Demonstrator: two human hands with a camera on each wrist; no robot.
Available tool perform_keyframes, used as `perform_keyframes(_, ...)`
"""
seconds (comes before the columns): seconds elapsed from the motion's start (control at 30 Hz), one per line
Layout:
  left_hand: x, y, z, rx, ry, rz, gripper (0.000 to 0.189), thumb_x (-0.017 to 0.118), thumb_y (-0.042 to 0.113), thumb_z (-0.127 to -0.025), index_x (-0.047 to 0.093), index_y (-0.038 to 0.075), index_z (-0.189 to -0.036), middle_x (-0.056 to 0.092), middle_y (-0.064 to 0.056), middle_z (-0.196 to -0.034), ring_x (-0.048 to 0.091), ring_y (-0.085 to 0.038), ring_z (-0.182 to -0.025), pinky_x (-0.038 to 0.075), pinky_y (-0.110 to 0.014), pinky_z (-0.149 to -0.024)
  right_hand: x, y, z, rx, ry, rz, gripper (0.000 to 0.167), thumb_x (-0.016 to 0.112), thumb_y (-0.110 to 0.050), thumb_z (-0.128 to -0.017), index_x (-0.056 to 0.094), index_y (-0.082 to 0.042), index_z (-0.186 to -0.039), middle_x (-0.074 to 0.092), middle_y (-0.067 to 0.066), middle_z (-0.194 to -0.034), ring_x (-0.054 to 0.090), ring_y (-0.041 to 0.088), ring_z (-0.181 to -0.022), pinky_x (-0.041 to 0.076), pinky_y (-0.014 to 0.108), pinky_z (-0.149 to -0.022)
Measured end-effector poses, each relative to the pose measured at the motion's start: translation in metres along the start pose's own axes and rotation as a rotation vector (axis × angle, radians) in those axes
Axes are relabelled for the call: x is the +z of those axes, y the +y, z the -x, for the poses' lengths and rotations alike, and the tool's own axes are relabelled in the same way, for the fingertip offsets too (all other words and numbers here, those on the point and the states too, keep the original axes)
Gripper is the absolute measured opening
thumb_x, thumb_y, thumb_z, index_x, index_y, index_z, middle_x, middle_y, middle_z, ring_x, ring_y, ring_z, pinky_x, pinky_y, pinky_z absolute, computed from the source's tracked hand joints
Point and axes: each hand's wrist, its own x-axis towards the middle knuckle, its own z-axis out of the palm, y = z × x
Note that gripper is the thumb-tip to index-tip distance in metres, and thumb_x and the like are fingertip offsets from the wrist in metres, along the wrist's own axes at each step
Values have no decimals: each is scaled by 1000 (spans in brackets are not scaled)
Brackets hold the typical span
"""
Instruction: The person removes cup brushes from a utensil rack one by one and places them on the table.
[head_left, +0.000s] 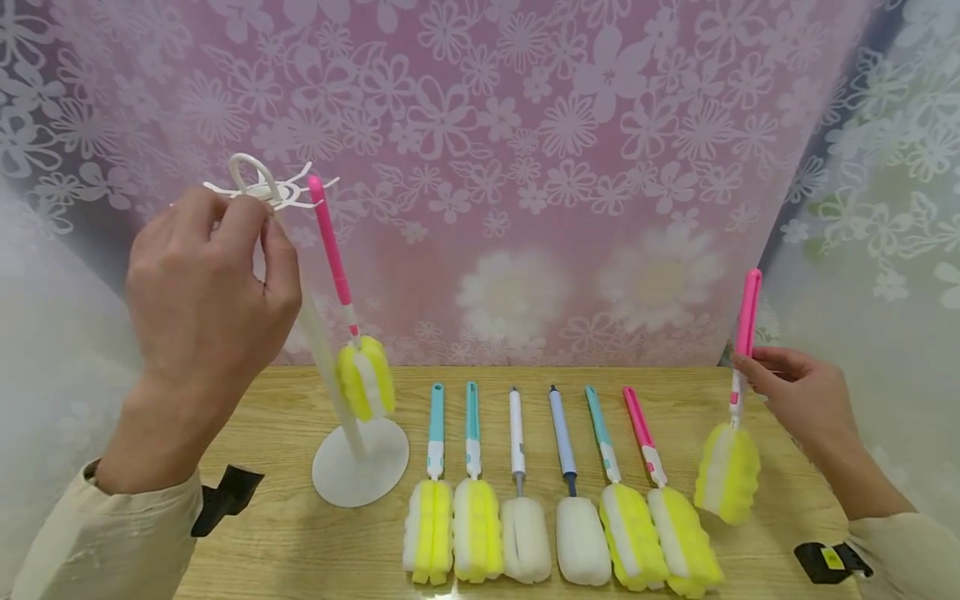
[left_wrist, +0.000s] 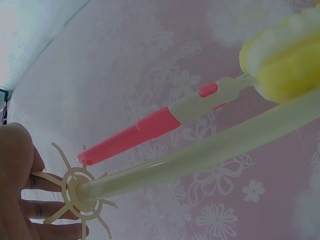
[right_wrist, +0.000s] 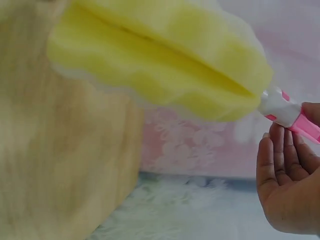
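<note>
My left hand [head_left: 213, 283] holds the hooked top of a white hanging rack [head_left: 318, 337]. Seen from below in the left wrist view, its fingers lie among the hooks [left_wrist: 82, 197]; the thumb is hidden there. On one hook hangs a sponge bottle brush with a pink handle [head_left: 332, 242], its yellow and white head [head_left: 366, 379] beside the pole. Off to the right, my right hand [head_left: 806, 400] pinches a second pink-handled bottle brush [head_left: 746, 317] between thumb and fingers. That brush is upright, raised off the table, its yellow sponge head [right_wrist: 165, 65] downward.
Several bottle brushes lie in a row on the wooden table [head_left: 270, 533], with teal handles [head_left: 437, 421], a white handle [head_left: 516, 429], a light blue handle [head_left: 561, 433] and a pink handle [head_left: 639, 421]. The rack's round base [head_left: 330, 475] stands left of them. A flowered curtain [head_left: 510, 167] hangs behind.
</note>
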Motion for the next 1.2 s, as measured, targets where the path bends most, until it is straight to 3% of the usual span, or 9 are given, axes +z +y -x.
perform_keyframes(0.1,0,0,1,-3,4,-2,33,42,20,-93,63,-5,-89,52,-22,-82,50,-41,-68,41,-57,-69,2,18,-1,41,-84,66,59,60,-41,-91,56,7,-125,64,-19,-85,61,-3,-72,50,21,-60)
perform_keyframes(0.3,0,0,0,-2,1,-8,34,41,20,-93,63,-5,-89,52,-22,-82,50,-41,-69,41,-57,-68,9,45,-3,170,-290,111,67,57,-46,-92,53,12,-126,69,9,-100,66,13,-79,53,31,-66)
perform_keyframes(0.5,-1,1,-1,0,-10,-15,35,41,21,-94,62,-5,-89,50,-21,-81,49,-41,-69,40,-56,-68,20,63,-7,250,-421,65,69,60,-44,-91,51,16,-125,69,11,-99,68,18,-84,56,36,-74)
perform_keyframes(0.73,0,1,1,5,-1,-23,34,40,21,-94,61,-5,-86,49,-21,-79,48,-41,-66,40,-57,-66,39,73,-6,267,-498,70,63,60,-40,-92,56,17,-119,66,14,-103,66,22,-88,56,36,-74)
perform_keyframes(0.97,0,1,2,9,7,-24,35,41,21,-94,63,-6,-88,50,-21,-79,48,-40,-65,40,-56,-63,50,73,-4,301,-535,93,50,63,-37,-90,66,11,-107,68,5,-87,65,19,-77,55,36,-70)
perform_keyframes(1.2,0,1,0,11,4,-22,34,41,21,-93,62,-5,-87,49,-20,-79,48,-39,-66,41,-55,-65,57,79,-3,293,-560,82,44,61,-35,-92,70,8,-100,69,5,-78,65,20,-71,54,35,-65)
